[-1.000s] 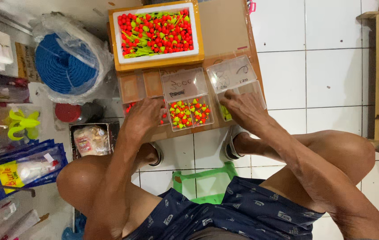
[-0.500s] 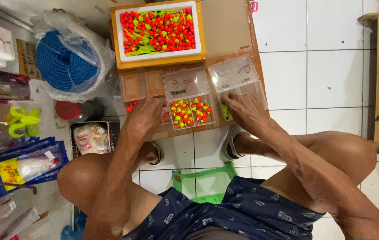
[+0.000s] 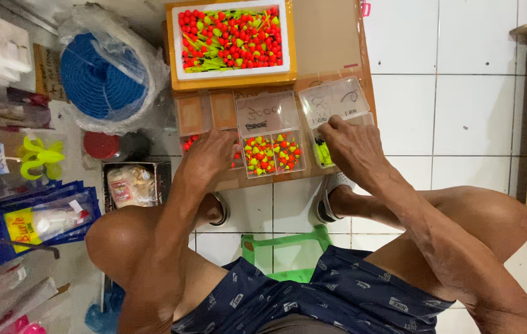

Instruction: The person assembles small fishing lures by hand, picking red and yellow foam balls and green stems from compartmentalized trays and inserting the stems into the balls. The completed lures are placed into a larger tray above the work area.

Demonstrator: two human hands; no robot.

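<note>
The person sits over a white tiled floor [image 3: 474,111] with a flat brown cardboard sheet [image 3: 328,37] laid on it. The left hand [image 3: 209,158] rests palm down on the left clear plastic compartment box [image 3: 205,114], covering most of its lower compartments; its fingers are curled downward into the box, and whether they hold anything cannot be told. The right hand [image 3: 353,145] rests on the right clear plastic box [image 3: 338,102], just below its open lid, with the fingers bent and close together over yellow-green pieces [image 3: 322,151]; a grasp cannot be confirmed. Between both hands lies the middle clear box [image 3: 273,151], its compartments filled with small red-and-yellow floats [image 3: 262,154]. Above the boxes, touching their upper edge, sits a white tray in an orange box [image 3: 232,77], filled with red and yellow-green floats. To the left, a coil of blue rope [image 3: 99,77] lies in a clear bag.
</note>
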